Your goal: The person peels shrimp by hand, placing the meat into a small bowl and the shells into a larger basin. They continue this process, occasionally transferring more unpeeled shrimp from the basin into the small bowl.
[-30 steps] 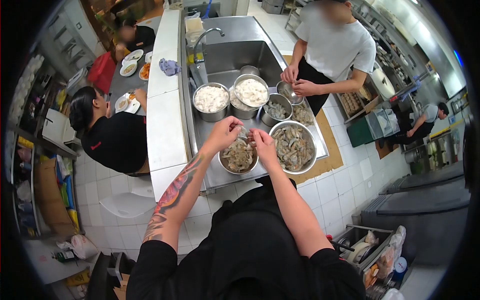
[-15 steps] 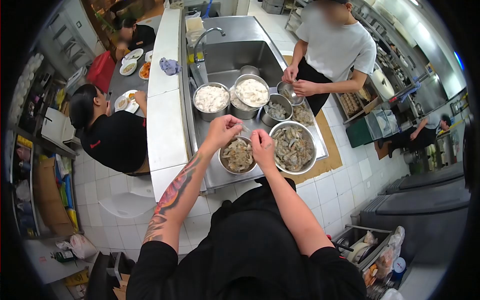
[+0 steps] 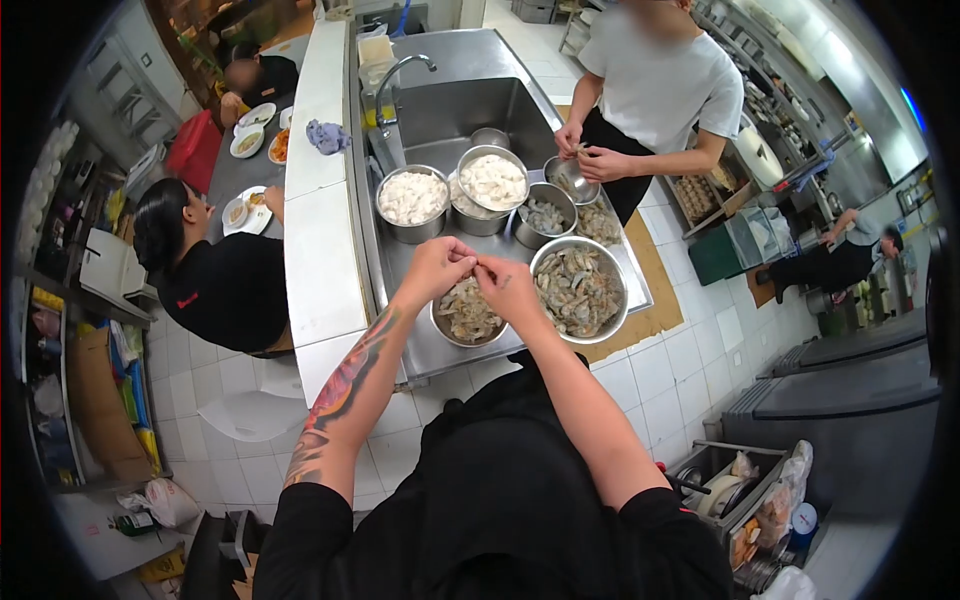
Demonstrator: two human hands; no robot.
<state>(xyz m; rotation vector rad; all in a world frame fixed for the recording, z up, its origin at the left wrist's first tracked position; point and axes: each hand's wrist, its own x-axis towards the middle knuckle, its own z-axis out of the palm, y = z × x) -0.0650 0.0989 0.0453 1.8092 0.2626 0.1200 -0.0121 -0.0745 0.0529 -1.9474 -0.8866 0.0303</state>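
My left hand [image 3: 440, 268] and my right hand [image 3: 508, 287] meet at the fingertips, both pinched closed on a small shrimp mostly hidden by the fingers. Just below them is a steel bowl [image 3: 447, 337] heaped with pale brown shells and shrimp scraps [image 3: 468, 312]. To the right of my right hand stands a larger steel bowl [image 3: 619, 318] full of grey, unpeeled-looking shrimp [image 3: 578, 290]. Beyond my hands, a steel pot [image 3: 545, 238] holds grey shrimp pieces [image 3: 545, 216]. Two more pots are filled with whitish pieces [image 3: 412, 198], one of them tilted upon another container.
A steel sink [image 3: 520, 105] with a curved faucet [image 3: 405, 65] lies behind the pots. Across the counter, a co-worker [image 3: 655, 90] handles something over a small bowl [image 3: 572, 182]. A white tiled ledge [image 3: 325, 250] borders the left, with a purple cloth [image 3: 327, 138]; people sit eating beyond.
My hands, slightly apart before with a translucent piece at the left fingertips, have come together over the shell bowl. My view has shifted slightly.
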